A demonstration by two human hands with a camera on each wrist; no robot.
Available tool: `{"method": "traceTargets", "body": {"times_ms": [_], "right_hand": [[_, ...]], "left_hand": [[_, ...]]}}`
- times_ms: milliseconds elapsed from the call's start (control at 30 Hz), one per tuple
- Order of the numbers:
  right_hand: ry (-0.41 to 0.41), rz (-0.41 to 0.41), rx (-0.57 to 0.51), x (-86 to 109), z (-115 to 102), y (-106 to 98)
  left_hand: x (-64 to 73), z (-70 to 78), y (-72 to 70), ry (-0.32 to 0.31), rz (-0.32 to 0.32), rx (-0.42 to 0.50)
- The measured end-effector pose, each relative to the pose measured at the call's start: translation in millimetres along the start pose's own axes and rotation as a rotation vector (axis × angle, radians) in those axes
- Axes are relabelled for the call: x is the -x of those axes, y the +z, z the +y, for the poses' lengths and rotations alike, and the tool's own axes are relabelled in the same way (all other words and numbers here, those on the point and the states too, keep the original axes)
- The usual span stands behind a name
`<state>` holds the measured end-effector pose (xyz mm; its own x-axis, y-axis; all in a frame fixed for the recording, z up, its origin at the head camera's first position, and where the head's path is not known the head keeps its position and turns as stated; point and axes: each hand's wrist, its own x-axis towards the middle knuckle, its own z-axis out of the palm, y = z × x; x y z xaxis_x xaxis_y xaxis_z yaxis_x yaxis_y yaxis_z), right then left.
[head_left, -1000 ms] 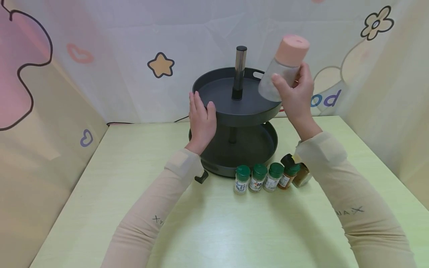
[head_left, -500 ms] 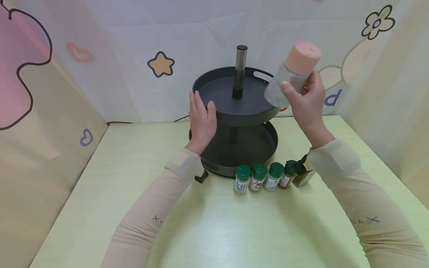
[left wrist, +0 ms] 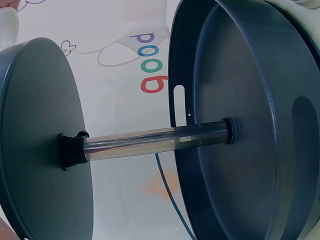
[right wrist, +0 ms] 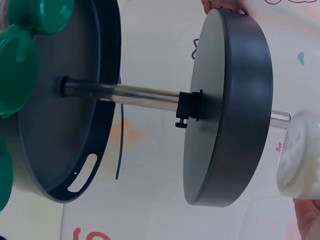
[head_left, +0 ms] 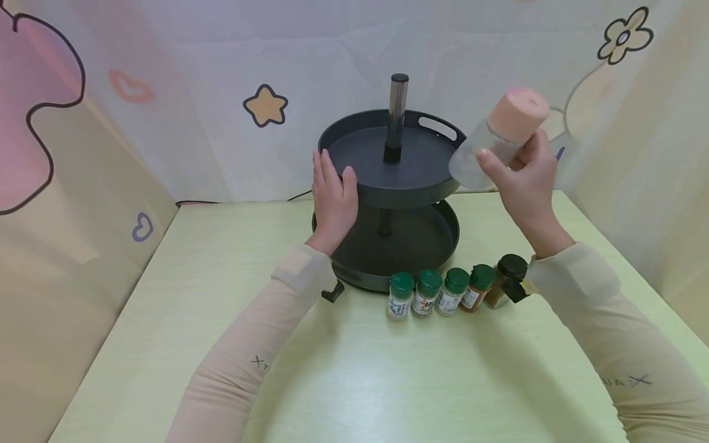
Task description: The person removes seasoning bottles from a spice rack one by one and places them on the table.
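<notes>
My right hand grips a frosted, see-through bottle with a pink cap, thumb on the near side. The bottle is tilted, cap up and to the right, in the air beside the right rim of the upper tray. In the right wrist view the bottle's pale base shows apart from that tray. My left hand rests with straight fingers against the upper tray's left side. This round dark grey tray and a lower tray make a two-tier stand on a metal pole.
Several small spice jars with green lids stand in a row before the lower tray. A brown jar with a dark lid is at the row's right end, partly behind the right wrist camera. A printed curtain hangs behind the table.
My right hand has carried the bottle right and downward, from over the upper tray's right rim to beside it, tilting it further. The left hand has stayed put.
</notes>
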<state>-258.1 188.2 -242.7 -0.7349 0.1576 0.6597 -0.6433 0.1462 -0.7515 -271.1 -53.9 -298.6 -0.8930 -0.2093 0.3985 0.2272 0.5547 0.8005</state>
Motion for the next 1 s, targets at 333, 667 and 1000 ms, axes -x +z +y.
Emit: {"method": "traceTargets", "body": {"times_ms": [333,667,1000], "right_hand": [[0.036,-0.01,0.055,7.1,5.1,-14.3],[0.088,-0.015,0.288,13.5,7.1,-27.1],[0.156,-0.001,0.399,19.1,14.6,-39.2]], "left_hand": [[-0.1,0.1,-0.3,-0.007,-0.001,0.003],[-0.6,-0.7,0.2,-0.006,-0.002,0.002],[-1.1,-0.7,0.3,-0.011,-0.006,-0.002]]}}
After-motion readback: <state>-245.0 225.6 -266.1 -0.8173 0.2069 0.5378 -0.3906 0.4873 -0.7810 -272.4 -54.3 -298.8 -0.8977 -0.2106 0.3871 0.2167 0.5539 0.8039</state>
